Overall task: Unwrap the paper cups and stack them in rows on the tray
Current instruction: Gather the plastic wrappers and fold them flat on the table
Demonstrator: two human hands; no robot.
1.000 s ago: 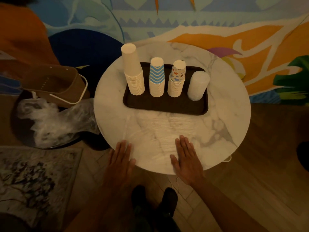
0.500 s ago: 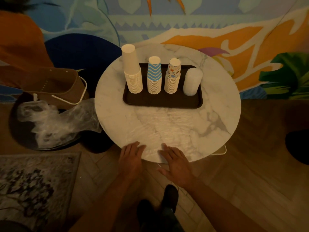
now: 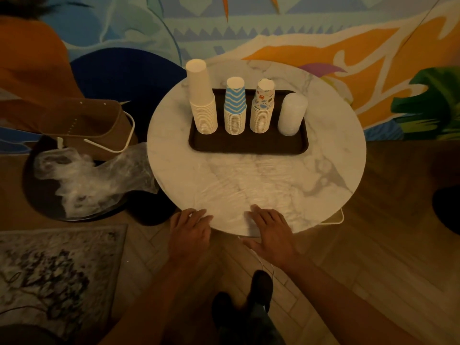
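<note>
Left hand (image 3: 190, 230), right hand (image 3: 270, 232) flat, holding nothing, on clear wrapper (image 3: 249, 185) at surface (image 3: 336, 158) edge; cup stacks (image 3: 202, 103) line tray (image 3: 249, 146). Best lift wrapper gently.

Head camera looks steeply down, from close above, onto the table (image 3: 323, 170).

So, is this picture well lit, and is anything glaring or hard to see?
Head view: dim, warm light; the marble table is brightest, the wooden floor nearly dark. Head view: no glare; the white cup stack looks sharp. Head view: the clear plastic sheet on the table shows only as faint wrinkled sheen.
</note>
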